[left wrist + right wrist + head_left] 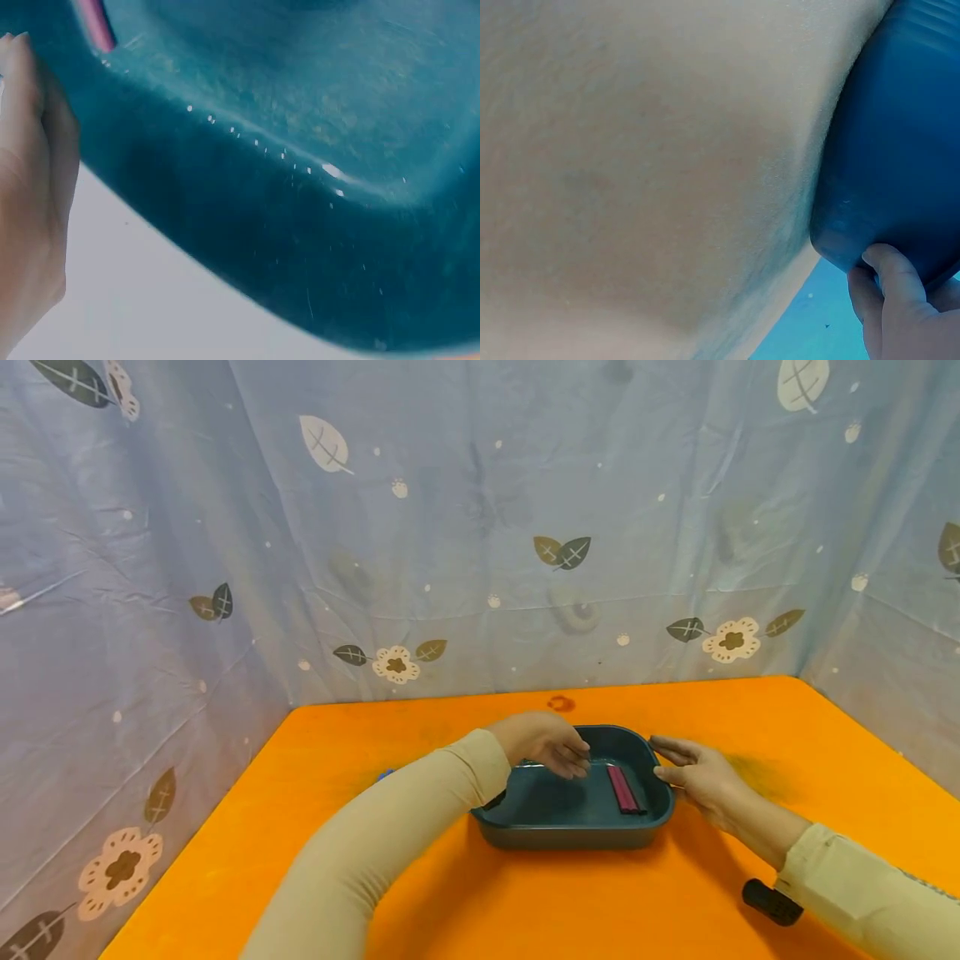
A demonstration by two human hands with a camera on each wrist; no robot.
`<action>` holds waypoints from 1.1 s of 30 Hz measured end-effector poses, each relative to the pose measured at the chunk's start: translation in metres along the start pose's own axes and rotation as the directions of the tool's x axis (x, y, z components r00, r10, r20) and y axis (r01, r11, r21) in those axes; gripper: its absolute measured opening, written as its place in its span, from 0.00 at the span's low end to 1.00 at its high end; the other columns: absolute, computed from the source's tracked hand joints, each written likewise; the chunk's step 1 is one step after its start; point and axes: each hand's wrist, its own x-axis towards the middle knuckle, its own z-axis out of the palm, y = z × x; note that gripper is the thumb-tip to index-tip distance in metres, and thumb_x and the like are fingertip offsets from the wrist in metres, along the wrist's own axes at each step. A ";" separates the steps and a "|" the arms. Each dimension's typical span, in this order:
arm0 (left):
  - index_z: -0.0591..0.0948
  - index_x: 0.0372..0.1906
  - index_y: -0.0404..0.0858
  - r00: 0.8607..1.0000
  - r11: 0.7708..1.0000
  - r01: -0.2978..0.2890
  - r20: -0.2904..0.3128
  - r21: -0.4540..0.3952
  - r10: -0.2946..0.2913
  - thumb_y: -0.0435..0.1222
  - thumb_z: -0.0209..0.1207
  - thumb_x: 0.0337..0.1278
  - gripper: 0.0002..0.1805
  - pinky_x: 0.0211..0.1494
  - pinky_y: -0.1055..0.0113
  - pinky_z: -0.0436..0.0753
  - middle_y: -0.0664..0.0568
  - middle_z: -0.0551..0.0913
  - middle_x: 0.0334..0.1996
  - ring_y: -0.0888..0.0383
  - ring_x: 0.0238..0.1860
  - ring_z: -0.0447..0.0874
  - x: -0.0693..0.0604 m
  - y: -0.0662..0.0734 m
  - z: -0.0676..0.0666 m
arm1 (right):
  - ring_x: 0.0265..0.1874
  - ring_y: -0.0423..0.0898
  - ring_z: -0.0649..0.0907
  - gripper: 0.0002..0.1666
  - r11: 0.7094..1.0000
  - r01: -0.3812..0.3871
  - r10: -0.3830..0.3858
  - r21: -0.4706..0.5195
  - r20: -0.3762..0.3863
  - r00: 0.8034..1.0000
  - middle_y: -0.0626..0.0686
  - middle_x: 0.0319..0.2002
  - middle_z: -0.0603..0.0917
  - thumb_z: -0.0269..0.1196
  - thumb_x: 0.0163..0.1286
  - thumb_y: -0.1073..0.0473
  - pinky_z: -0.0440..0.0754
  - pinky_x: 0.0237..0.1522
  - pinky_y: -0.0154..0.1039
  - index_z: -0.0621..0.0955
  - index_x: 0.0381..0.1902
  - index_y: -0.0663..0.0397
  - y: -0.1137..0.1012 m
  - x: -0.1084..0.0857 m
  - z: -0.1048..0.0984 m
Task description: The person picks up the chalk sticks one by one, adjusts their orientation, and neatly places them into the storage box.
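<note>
Before a blue leaf-and-flower curtain (480, 485), we are facing an orange table (525, 910), a pale left sleeve (390, 827) stretching across it. A dark teal tray (570, 837) is sitting on the table, between our two arms. Our right hand (701, 777) is bracing the tray's right end, its fingers fairly straight and touching the rim rather than wrapping it. Our left hand (551, 747) is hanging over the tray's far side, fingers loose; we are seeing nothing in it. Inside the tray, purplish-red strips (622, 789) are lying together near the right end, apart from both hands. A blue object (385, 774) is peeping past the sleeve, too hidden to identify. We are judging the step as steadying the tray; the next move is probably calling for a still rim and a careful left hand.
</note>
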 end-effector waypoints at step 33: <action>0.75 0.58 0.23 0.974 0.990 -0.140 -0.181 -0.030 0.133 0.32 0.55 0.69 0.19 0.52 0.62 0.83 0.46 0.83 0.35 0.55 0.35 0.83 -0.071 -0.059 -0.083 | 0.41 0.31 0.78 0.37 1.000 0.004 -0.004 0.010 0.017 1.000 0.72 0.72 0.45 0.49 0.75 0.72 0.82 0.42 0.33 0.45 0.74 0.73 0.001 0.002 -0.001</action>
